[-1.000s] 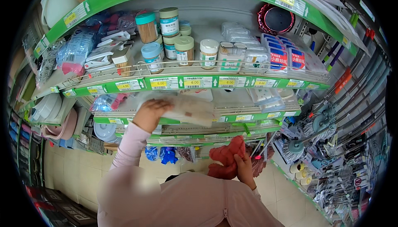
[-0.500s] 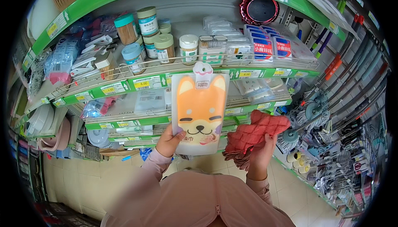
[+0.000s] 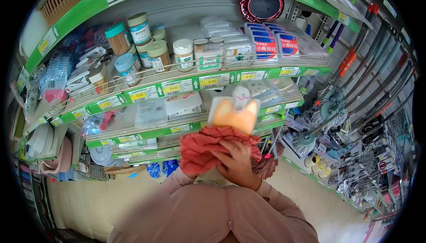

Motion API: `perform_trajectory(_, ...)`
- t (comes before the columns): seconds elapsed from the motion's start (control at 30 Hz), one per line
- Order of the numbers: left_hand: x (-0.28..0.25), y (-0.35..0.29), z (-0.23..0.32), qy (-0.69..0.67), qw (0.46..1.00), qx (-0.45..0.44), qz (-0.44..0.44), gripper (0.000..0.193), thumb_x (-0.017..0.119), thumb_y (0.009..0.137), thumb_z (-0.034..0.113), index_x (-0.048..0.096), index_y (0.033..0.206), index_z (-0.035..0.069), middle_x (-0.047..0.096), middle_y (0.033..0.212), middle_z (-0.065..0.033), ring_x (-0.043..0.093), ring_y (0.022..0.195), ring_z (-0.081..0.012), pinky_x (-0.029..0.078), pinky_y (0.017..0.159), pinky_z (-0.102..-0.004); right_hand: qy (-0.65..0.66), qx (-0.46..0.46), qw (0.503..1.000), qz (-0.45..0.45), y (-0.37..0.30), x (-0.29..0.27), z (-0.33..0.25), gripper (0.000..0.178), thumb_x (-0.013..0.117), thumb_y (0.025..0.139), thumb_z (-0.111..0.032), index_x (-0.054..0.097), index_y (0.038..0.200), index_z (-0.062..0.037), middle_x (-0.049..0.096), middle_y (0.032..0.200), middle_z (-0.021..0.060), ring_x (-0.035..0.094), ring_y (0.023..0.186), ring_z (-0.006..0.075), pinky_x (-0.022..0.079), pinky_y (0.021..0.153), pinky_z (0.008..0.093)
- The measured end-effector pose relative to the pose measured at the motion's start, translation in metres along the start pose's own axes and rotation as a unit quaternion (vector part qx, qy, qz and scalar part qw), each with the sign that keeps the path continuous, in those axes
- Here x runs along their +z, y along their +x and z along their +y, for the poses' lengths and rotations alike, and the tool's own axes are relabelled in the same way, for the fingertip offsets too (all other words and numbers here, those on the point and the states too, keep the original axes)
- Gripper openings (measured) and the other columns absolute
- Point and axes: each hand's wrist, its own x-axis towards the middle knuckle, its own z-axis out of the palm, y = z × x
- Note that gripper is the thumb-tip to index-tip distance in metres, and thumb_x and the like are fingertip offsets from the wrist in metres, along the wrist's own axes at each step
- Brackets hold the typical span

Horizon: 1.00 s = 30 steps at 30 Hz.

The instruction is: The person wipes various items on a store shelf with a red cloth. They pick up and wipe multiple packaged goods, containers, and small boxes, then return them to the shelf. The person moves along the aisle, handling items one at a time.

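A red quilted-looking cloth (image 3: 199, 150) is spread over the lower part of a flat package (image 3: 234, 116) with an orange dog's face printed on it. Only the dog's ears and the white hanging tab stick out above the cloth. My right hand (image 3: 236, 163) lies on top of the cloth, its fingers bent and pressing it against the package. Of my left arm (image 3: 179, 180) the sleeve and wrist show at the cloth's lower left edge; the hand and its fingers are hidden under the cloth. A brownish bunched part of the cloth hangs below my right hand.
Ahead stands a shelf with green edges (image 3: 168, 90), holding toothpick jars (image 3: 159, 56), clear cases and blue-and-red packs (image 3: 266, 48). Mops (image 3: 328, 107) and long handles hang at the right. White and pink basins (image 3: 57, 154) sit low at the left, above a tiled floor (image 3: 84, 198).
My right hand has brought the red cloth leftward onto the package, covering the dog's face and my left hand. The package is lower and further right, and its top tilts slightly.
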Motion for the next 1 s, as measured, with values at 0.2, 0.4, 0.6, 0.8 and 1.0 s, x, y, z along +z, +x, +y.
perform_trajectory(0.2, -0.004, -0.026, -0.001, 0.071, 0.977, -0.201, -0.024, 0.038, 0.053, 0.096, 0.008, 0.047, 0.134, 0.004, 0.053, 0.127, -0.0049, 0.054, 0.109, -0.0133, 0.047, 0.092, -0.0277, 0.038, 0.096, 0.954, 0.281, 0.030, -0.031, 0.030, 0.051, 0.066, 0.065, -0.014, 0.065, 0.116, -0.0172, 0.049, 0.131, 0.0133, 0.036, 0.129, 0.0401, 0.024, 0.107, 0.0560)
perform_trajectory(0.4, -0.008, -0.016, -0.014, -0.381, 0.907, -0.136, 0.118, 0.042, 0.060, 0.090, 0.005, 0.050, 0.131, 0.002, 0.056, 0.125, -0.0079, 0.054, 0.113, -0.0193, 0.047, 0.094, -0.0326, -0.011, -0.083, 0.994, 0.075, 0.000, 0.020, -0.003, 0.055, 0.067, 0.067, -0.015, 0.062, 0.121, -0.0224, 0.045, 0.140, 0.0081, 0.037, 0.132, 0.0339, 0.023, 0.109, 0.0558)
perform_trajectory(0.6, -0.001, -0.017, 0.000, 0.100, 0.989, -0.110, 0.025, 0.042, 0.060, 0.090, 0.007, 0.051, 0.130, 0.001, 0.054, 0.130, -0.0098, 0.052, 0.116, -0.0210, 0.044, 0.097, -0.0323, -0.020, 0.055, 0.981, 0.186, 0.023, -0.007, 0.033, 0.053, 0.062, 0.071, -0.011, 0.061, 0.123, -0.0188, 0.045, 0.141, 0.0131, 0.036, 0.132, 0.0383, 0.025, 0.108, 0.0546)
perform_trajectory(0.8, -0.009, -0.025, -0.022, -0.017, 0.998, -0.054, 0.029, 0.047, 0.057, 0.093, 0.010, 0.042, 0.137, 0.003, 0.049, 0.133, -0.0095, 0.047, 0.125, -0.0210, 0.039, 0.104, -0.0364, -0.027, 0.002, 0.988, 0.151, -0.003, 0.032, 0.008, 0.051, 0.067, 0.067, -0.018, 0.063, 0.118, -0.0187, 0.047, 0.140, 0.0105, 0.037, 0.131, 0.0356, 0.024, 0.107, 0.0574)
perform_trajectory(1.0, 0.004, -0.006, 0.029, 0.253, 0.965, 0.063, -0.015, 0.043, 0.056, 0.095, 0.026, 0.048, 0.132, 0.006, 0.053, 0.131, -0.0086, 0.052, 0.121, -0.0214, 0.042, 0.102, -0.0365, -0.029, -0.083, 0.995, 0.053, -0.020, 0.040, 0.009, 0.056, 0.072, 0.065, -0.026, 0.060, 0.120, -0.0248, 0.045, 0.141, 0.0054, 0.036, 0.131, 0.0320, 0.024, 0.107, 0.0591)
